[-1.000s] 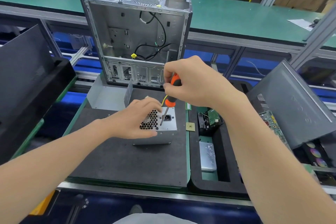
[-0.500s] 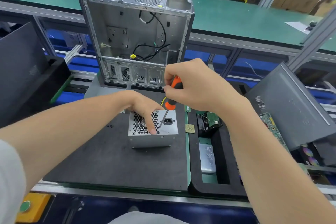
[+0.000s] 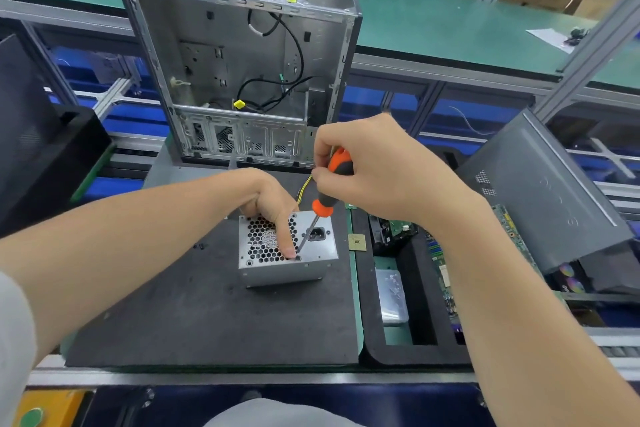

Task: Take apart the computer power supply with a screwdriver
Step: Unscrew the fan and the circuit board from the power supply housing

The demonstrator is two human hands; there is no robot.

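Observation:
The silver power supply point(image 3: 313, 265) stands on the black mat point(image 3: 194, 315), its honeycomb fan grille and power socket facing up. My left hand point(image 3: 268, 204) rests on its top, one finger stretched over the grille down to the screwdriver's tip. My right hand point(image 3: 377, 172) grips the orange and black screwdriver point(image 3: 329, 191) by the handle. Its shaft slants down to the top plate, between the grille and the socket. Yellow wires show behind the unit.
An empty computer case point(image 3: 242, 59) stands upright behind the mat. To the right, a black foam tray point(image 3: 370, 305) holds a circuit board point(image 3: 446, 274), a silver drive and other parts. A dark side panel point(image 3: 540, 198) leans at right, another at left.
My left hand shifted from lying flat across the grille to reaching in from behind with one finger at the tip. The screwdriver stays at the same spot.

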